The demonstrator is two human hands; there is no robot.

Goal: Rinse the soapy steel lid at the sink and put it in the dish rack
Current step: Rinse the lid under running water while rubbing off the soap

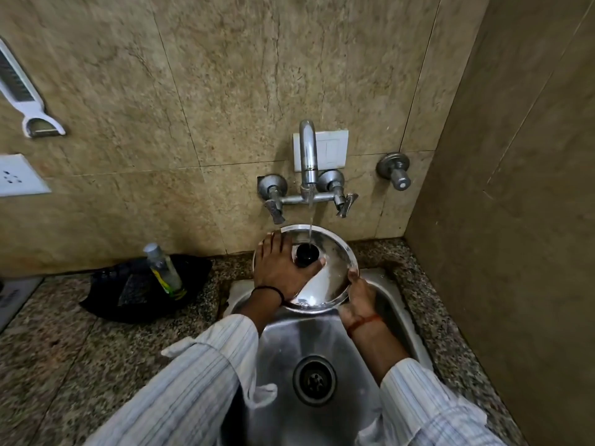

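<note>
Steel lid [335, 273]: left hand [278, 268] flat atop, right hand [359, 299] at rim

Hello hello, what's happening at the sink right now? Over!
Left hand flat on round steel lid with black knob; right hand holds its rim. Tap water hitting the knob. Dish rack not in view.

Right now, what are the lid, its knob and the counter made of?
The lid looks like polished steel: silvery and shiny like a mirror. The knob is dull black with no shine, so probably plastic. The counter looks like polished stone, likely granite, from its grey and brown speckles.
</note>
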